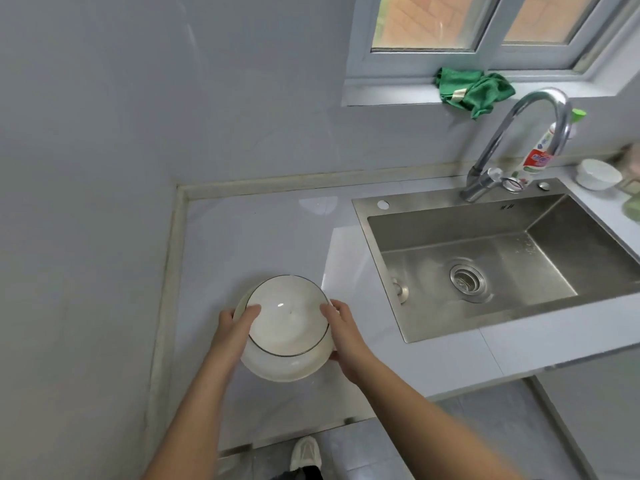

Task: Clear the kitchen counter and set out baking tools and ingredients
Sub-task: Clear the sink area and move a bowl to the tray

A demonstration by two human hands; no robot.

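Landmark: stainless steel sink (433, 237), set into the pale counter (242, 237); every place below is given from it.
Task item: white bowl (287, 327) with a thin dark line round its rim, and nothing visible inside.
Bowl position: left of the sink and apart from it, over the counter towards its near edge. Whether the base touches the counter cannot be told.
Left hand (235, 327): grips the bowl on the side away from the sink, with one digit hooked over the rim into the inside and the rest against the outer wall.
Right hand (346, 337): grips the bowl on the side towards the sink, with the thumb on the rim and the fingers curled under the outer wall.
Faucet (476, 183): chrome gooseneck mounted on the far rim of the sink, spout arching over the basin.
Drain strainer (467, 278): in the basin floor.
Detergent bottle (538, 157): behind the sink's far rim, partly hidden by the faucet; green cap and red label.
Green cloth (474, 90): crumpled on the window sill, on the wall behind the sink.
Small white bowl (598, 174): on the counter past the sink's far right corner.
Shoe (304, 452): pale, on the floor below the counter edge, left of the sink.
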